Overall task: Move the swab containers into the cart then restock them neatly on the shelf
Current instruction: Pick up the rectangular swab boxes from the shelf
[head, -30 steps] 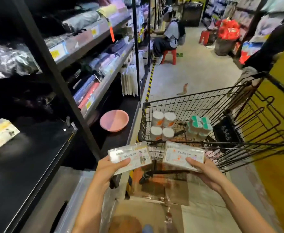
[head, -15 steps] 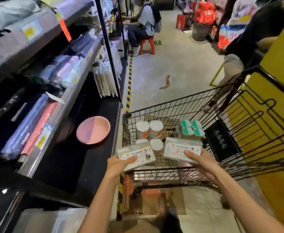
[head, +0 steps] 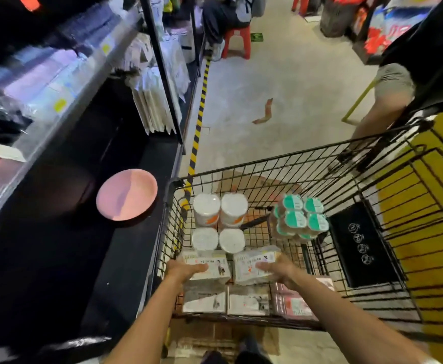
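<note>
My left hand [head: 182,270] grips a flat clear swab box [head: 209,265], and my right hand [head: 278,267] grips a second one [head: 251,264]. Both boxes are low inside the black wire cart [head: 307,164], side by side. Beneath them lie more flat boxes [head: 225,302] on the cart floor. Just beyond stand several round white swab tubs [head: 219,224]. A shrink-wrapped pack of green-lidded tubs [head: 299,218] sits to their right. The dark lower shelf [head: 57,258] lies to the cart's left.
A pink plate [head: 127,194] rests on the dark shelf beside the cart. Packaged goods fill the upper shelves [head: 57,82]. A person [head: 388,82] stands by the cart's far right corner, another sits on a red stool [head: 237,40]. Yellow-black tape [head: 198,132] lines the floor.
Both hands have carried the two flat boxes forward and down, from above the cart's near rim into the basket. My view has tilted downward.
</note>
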The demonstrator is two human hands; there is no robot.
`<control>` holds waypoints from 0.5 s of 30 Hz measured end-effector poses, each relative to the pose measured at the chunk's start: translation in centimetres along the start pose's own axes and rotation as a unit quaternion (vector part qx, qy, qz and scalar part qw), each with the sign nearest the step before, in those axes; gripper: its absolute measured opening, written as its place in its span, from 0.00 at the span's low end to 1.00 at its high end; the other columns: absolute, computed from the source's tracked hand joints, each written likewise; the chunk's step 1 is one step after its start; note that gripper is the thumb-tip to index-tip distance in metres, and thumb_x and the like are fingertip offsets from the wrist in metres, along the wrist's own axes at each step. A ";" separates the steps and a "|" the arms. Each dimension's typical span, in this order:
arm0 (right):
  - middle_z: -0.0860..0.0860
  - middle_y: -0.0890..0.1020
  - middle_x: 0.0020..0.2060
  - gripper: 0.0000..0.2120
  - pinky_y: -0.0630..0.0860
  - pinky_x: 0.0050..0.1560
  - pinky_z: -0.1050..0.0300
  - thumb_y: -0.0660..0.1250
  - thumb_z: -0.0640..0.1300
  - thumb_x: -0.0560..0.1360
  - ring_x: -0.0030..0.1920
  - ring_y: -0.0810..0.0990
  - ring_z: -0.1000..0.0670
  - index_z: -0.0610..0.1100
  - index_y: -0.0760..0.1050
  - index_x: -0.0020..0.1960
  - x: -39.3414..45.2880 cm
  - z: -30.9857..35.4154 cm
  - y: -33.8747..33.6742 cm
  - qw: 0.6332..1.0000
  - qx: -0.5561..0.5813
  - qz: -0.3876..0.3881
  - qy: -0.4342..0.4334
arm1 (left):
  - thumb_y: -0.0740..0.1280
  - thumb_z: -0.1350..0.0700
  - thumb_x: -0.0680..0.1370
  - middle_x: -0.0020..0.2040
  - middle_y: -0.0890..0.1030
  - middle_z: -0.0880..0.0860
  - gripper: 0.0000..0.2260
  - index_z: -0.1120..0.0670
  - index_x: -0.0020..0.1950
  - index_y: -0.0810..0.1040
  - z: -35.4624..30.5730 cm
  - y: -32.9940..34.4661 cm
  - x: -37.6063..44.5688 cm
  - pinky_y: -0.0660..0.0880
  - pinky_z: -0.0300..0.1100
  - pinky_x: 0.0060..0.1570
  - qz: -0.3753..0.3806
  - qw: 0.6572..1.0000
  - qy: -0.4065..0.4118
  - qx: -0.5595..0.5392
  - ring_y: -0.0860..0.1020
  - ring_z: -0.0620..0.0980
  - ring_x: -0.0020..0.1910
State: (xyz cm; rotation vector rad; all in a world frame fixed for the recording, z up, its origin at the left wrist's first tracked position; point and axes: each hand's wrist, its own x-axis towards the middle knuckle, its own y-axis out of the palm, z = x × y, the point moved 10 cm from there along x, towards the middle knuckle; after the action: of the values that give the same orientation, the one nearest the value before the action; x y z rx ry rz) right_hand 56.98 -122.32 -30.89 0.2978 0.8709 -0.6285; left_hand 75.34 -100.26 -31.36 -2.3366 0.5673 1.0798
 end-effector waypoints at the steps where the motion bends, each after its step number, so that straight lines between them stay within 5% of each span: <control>1: 0.36 0.79 0.59 0.21 0.79 0.53 0.45 0.70 0.31 0.72 0.57 0.80 0.39 0.32 0.69 0.64 1.1 -0.6 -0.1 1.000 0.001 -0.007 0.012 | 0.81 0.63 0.61 0.61 0.78 0.62 0.36 0.64 0.65 0.70 0.5 0.3 1.1 0.80 0.44 0.44 -0.001 1.000 -0.014 0.002 0.79 0.55 0.52; 3: 0.37 0.80 0.58 0.20 0.80 0.44 0.50 0.70 0.31 0.72 0.54 0.81 0.41 0.32 0.71 0.62 2.9 -1.6 0.0 0.999 0.011 -0.012 0.030 | 0.82 0.62 0.59 0.63 0.76 0.62 0.42 0.65 0.68 0.65 1.5 0.5 3.0 0.77 0.49 0.57 -0.016 0.999 -0.031 0.017 0.76 0.59 0.60; 6: 0.36 0.80 0.58 0.21 0.77 0.58 0.41 0.71 0.30 0.71 0.57 0.80 0.38 0.32 0.72 0.62 5.3 -3.0 0.0 0.998 0.019 -0.022 0.058 | 0.83 0.60 0.58 0.63 0.75 0.62 0.44 0.65 0.68 0.64 2.6 0.7 5.9 0.75 0.49 0.60 -0.033 0.998 -0.051 0.032 0.75 0.59 0.61; 10: 0.36 0.80 0.57 0.21 0.75 0.60 0.38 0.71 0.32 0.72 0.57 0.80 0.38 0.33 0.71 0.62 7.6 -4.6 0.0 0.995 0.009 -0.033 0.099 | 0.82 0.62 0.60 0.55 0.81 0.61 0.22 0.60 0.46 0.74 3.5 1.5 8.6 0.79 0.51 0.53 -0.018 0.997 -0.058 0.040 0.80 0.55 0.48; 15: 0.37 0.81 0.56 0.20 0.75 0.61 0.38 0.71 0.34 0.72 0.57 0.80 0.38 0.33 0.72 0.62 9.6 -6.3 0.6 0.993 -0.004 -0.013 0.116 | 0.82 0.62 0.61 0.54 0.82 0.61 0.28 0.62 0.57 0.76 3.8 2.9 10.4 0.78 0.52 0.54 0.028 0.997 -0.042 0.052 0.81 0.57 0.51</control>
State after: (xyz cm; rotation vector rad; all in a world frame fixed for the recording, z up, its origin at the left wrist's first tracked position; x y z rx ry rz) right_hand 58.10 -122.55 -42.32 0.3572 1.1025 -0.6229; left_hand 77.73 -101.99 -42.37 -2.1864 0.6439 1.1403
